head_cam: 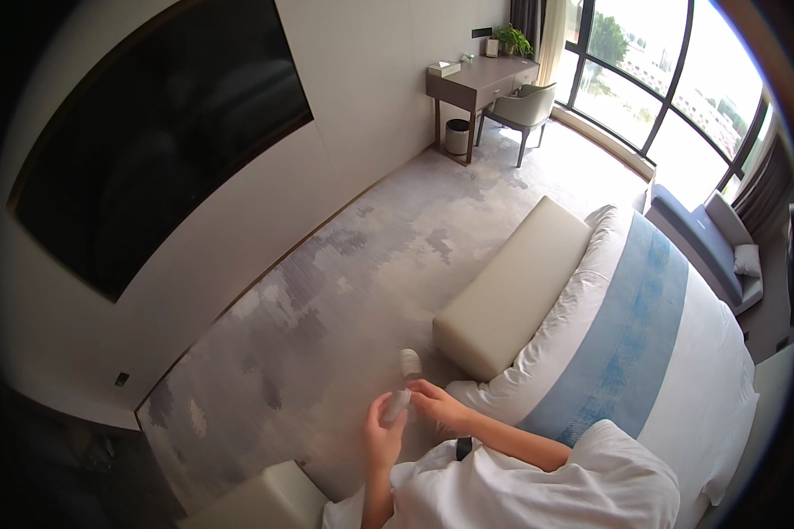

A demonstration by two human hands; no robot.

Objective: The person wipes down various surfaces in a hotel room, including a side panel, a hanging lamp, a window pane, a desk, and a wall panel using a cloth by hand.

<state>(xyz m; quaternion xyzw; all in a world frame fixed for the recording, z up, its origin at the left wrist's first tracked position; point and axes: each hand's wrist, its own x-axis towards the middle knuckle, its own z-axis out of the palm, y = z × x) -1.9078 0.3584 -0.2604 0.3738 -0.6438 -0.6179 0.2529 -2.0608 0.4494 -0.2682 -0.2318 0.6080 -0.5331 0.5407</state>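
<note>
In front of my body, my left hand [384,430] is closed around a small whitish object [396,406], whose kind I cannot tell. My right hand [435,401] is at its upper end, with the fingertips at or just beside it; whether they touch it is unclear. Past my hands, a white shoe [410,362] shows on the patterned carpet [317,317].
A bed with a blue runner [625,330] and a cream bench [516,284] stand to the right. Another cream seat [271,499] is at lower left. A desk [480,79], chair [523,109] and waste bin [457,137] stand farther off, near tall windows.
</note>
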